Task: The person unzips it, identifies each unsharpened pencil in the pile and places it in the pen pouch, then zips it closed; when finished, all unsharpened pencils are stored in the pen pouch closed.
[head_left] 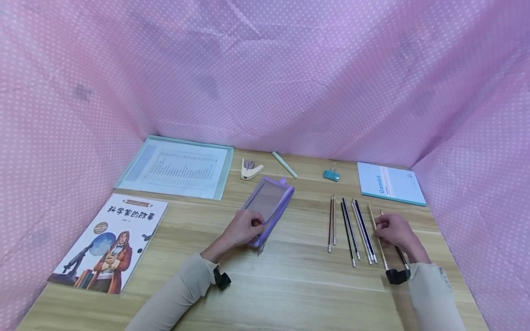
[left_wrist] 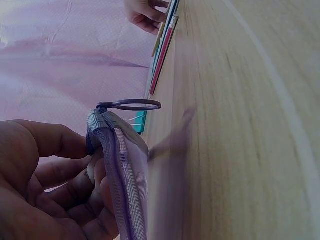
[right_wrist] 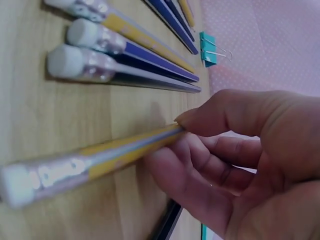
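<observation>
My left hand (head_left: 245, 226) pinches the near end of a purple zip pencil case (head_left: 278, 216). Its mesh side faces up in the head view. Close up in the left wrist view, thumb and fingers grip the case's corner (left_wrist: 100, 125) beside a dark zip pull ring (left_wrist: 131, 104). On the right, my right hand (head_left: 394, 231) pinches a yellow striped pencil (right_wrist: 125, 150) with a white eraser end. Under that hand lies a dark pencil (head_left: 401, 257), partly hidden. Several pencils (head_left: 364, 232) with eraser ends lie side by side to its left, and two brown ones (head_left: 331, 223) lie further left.
At the back are a stapler (head_left: 250, 171), a pale green pen (head_left: 285, 164), a teal binder clip (head_left: 331, 174) and a notebook (head_left: 389, 183). A document folder (head_left: 178, 168) and an illustrated book (head_left: 112, 243) lie left. Pink dotted cloth (head_left: 265, 82) hangs around the table.
</observation>
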{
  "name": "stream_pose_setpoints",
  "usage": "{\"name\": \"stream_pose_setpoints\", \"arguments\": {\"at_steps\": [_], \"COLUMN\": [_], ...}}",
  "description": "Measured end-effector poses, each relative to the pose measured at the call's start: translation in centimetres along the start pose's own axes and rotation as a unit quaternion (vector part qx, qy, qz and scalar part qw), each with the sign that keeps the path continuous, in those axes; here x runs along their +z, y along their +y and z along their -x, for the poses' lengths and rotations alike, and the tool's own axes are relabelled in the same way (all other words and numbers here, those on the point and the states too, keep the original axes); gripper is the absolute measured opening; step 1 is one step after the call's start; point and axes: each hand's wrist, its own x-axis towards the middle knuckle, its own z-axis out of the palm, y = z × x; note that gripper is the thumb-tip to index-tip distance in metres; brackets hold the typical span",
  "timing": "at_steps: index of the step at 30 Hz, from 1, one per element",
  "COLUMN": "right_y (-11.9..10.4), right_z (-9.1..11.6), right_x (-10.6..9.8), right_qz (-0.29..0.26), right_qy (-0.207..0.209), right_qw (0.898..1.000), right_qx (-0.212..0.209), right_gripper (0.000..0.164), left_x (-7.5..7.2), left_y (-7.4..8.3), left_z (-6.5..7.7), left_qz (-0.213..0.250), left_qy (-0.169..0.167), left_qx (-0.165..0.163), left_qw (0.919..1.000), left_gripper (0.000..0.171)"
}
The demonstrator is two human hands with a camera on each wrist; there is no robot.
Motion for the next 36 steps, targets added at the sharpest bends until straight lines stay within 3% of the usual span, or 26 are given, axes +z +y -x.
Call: {"name": "stream_pose_setpoints", "arguments": {"at_steps": [14,19,23,25,27,30,34,36], "right_y": [1.9,2.4,2.5,2.6,2.8,3.2,3.6,3.8], "right_z": [0.1,0.0,0.2,0.4,0.4,0.4,0.1,-0.1], "right_x": [-0.5,-0.7,-0.8,-0.8,-0.7,-0.5,-0.1,0.2], "right_qz": [-0.132,-0.196,-0.262,-0.316,-0.373,-0.460,-0.544,-0.572], "right_qy": [-0.012,-0.031,-0.045,-0.053,-0.068,-0.111,-0.182,-0.208], "right_qw": [0.991,0.980,0.963,0.946,0.923,0.873,0.799,0.768], "right_qx": [-0.004,-0.020,-0.033,-0.047,-0.070,-0.117,-0.178,-0.201], "right_gripper": [0.054,0.061,0.066,0.058,0.043,0.035,0.052,0.057], "left_x": [0.0,0.0,0.0,0.0,0.0,0.0,0.0,0.0], "left_y": [0.1,0.0,0.0,0.0,0.0,0.0,0.0,-0.1], "left_z": [0.0,0.0,-0.1,-0.1,-0.1,-0.1,-0.1,0.0], "left_qz": [0.007,0.005,0.006,0.008,0.010,0.009,0.004,0.003], "left_qy": [-0.005,-0.005,-0.006,-0.007,-0.007,-0.007,-0.005,-0.005], "left_qx": [0.002,0.000,-0.001,-0.001,-0.001,0.001,0.005,0.006], "left_qw": [1.0000,1.0000,1.0000,0.9999,0.9999,0.9999,1.0000,1.0000], "left_gripper": [0.013,0.013,0.013,0.013,0.013,0.013,0.013,0.012]}}
